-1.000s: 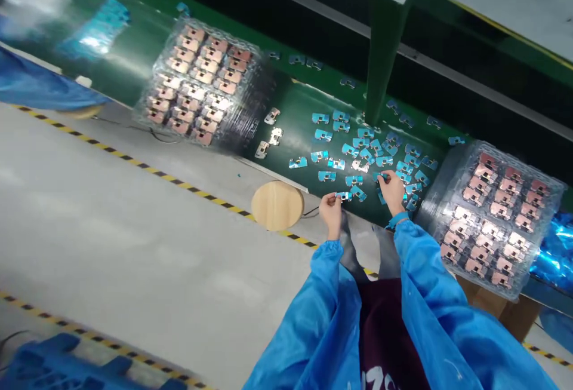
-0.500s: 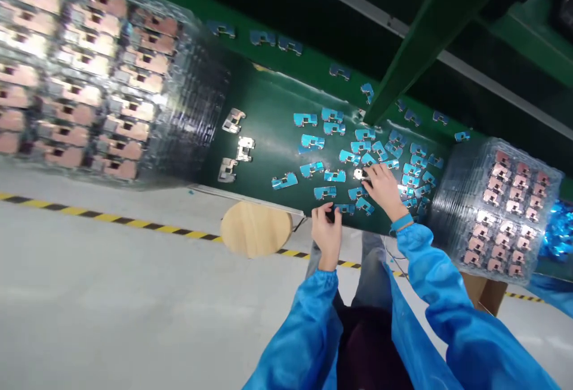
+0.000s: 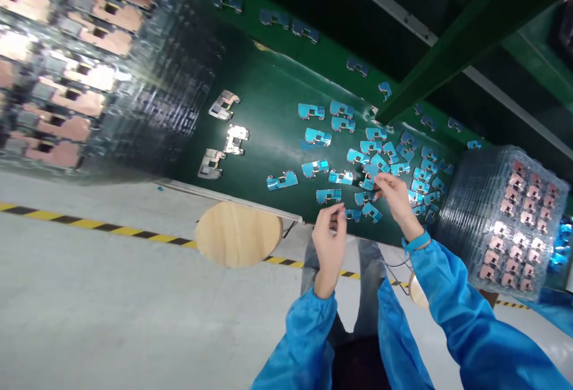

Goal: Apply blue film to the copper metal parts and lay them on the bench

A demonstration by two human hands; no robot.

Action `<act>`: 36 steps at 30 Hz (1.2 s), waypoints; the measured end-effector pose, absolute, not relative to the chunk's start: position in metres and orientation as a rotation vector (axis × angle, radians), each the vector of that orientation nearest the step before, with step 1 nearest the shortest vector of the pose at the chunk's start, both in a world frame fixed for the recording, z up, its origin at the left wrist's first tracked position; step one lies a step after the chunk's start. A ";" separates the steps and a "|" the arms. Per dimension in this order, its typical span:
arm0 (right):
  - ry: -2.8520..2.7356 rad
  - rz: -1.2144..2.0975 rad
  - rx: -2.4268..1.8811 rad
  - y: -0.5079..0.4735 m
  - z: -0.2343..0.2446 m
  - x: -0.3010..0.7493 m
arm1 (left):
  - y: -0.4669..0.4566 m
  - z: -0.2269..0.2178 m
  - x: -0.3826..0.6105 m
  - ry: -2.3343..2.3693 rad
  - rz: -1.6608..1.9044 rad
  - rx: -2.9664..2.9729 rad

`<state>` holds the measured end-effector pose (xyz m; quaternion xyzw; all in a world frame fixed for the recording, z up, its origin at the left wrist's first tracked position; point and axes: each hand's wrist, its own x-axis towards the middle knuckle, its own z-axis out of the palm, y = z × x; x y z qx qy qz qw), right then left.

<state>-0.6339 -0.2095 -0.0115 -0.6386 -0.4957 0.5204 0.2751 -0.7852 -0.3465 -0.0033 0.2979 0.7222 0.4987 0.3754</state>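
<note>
Many small blue-filmed metal parts [image 3: 316, 137] lie scattered on the green table [image 3: 268, 109]. My right hand [image 3: 396, 199] hovers just above the pile, fingertips pinched on one small part [image 3: 375, 182]. My left hand [image 3: 329, 240] is raised near the table's front edge beside the right one. Its thumb and fingers are curled into a pinch, and I cannot make out what is in them. Three bare silver parts [image 3: 235, 139] lie apart to the left. Both arms are in blue sleeves, and the right wrist has a blue band.
Tall stacks of clear trays with copper-coloured parts stand at the left [image 3: 67, 61] and the right [image 3: 505, 223] of the table. A round wooden stool [image 3: 239, 235] sits below the table edge. Yellow-black tape [image 3: 89, 223] crosses the grey floor. A green post [image 3: 447, 43] rises behind.
The view has swung left and closer. My right hand reached into the pile and lifted up with a part pinched. My left hand rose off the table edge toward it.
</note>
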 end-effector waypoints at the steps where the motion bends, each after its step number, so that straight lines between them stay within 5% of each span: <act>1: -1.247 1.427 -1.702 -0.215 -0.013 -0.637 | -0.335 -0.003 -0.781 1.803 1.280 0.757; 9: -0.942 1.383 -1.642 -0.249 -0.020 -0.654 | -0.269 -0.027 -0.762 1.661 1.341 0.729; 18: -2.091 0.513 -1.834 -0.273 -0.017 -0.594 | -0.250 -0.048 -0.776 1.804 1.064 0.956; 28: -2.190 0.557 -1.814 -0.249 -0.013 -0.581 | -0.244 -0.023 -0.765 2.201 0.548 1.703; 36: -2.330 0.607 -1.736 -0.181 -0.026 -0.567 | -0.178 -0.031 -0.735 1.508 0.373 2.287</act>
